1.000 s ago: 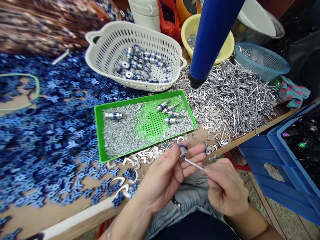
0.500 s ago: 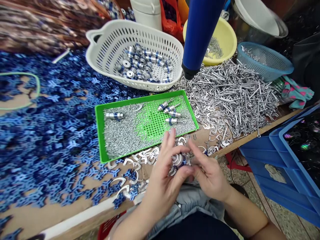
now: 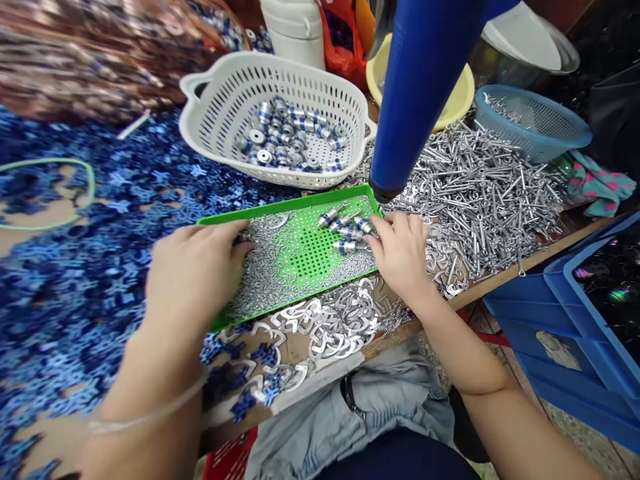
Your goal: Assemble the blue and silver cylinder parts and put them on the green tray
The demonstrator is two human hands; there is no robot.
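Note:
My left hand (image 3: 200, 270) reaches over the left end of the green tray (image 3: 300, 306), thumb and fingers pinched around a silver metal cylinder that they mostly hide. At the tray's right end, my right hand (image 3: 400, 257) has thumb and forefinger at the rod end of a silver-and-blue metal cylinder (image 3: 362, 225). Several similar cylinders (image 3: 345, 247) with thin rods lie beside it. Tiny silver pins (image 3: 265, 270) cover much of the tray's perforated floor. Above its far right corner hangs a blue cylindrical power tool (image 3: 415, 100) with a dark tip.
A white basket (image 3: 220, 143) of cylinders stands behind the tray. Blue three-armed pieces (image 3: 125, 267) spread over the left side. Silver eye-ended rods (image 3: 490, 200) are heaped at right, with curved silver pieces (image 3: 340, 320) along the front edge. A blue crate (image 3: 545, 333) stands at right.
My hands have parted from the cylinder held between them near the table edge; the left went to the tray's left end, the right to its right end. Another cylinder now lies among the group there.

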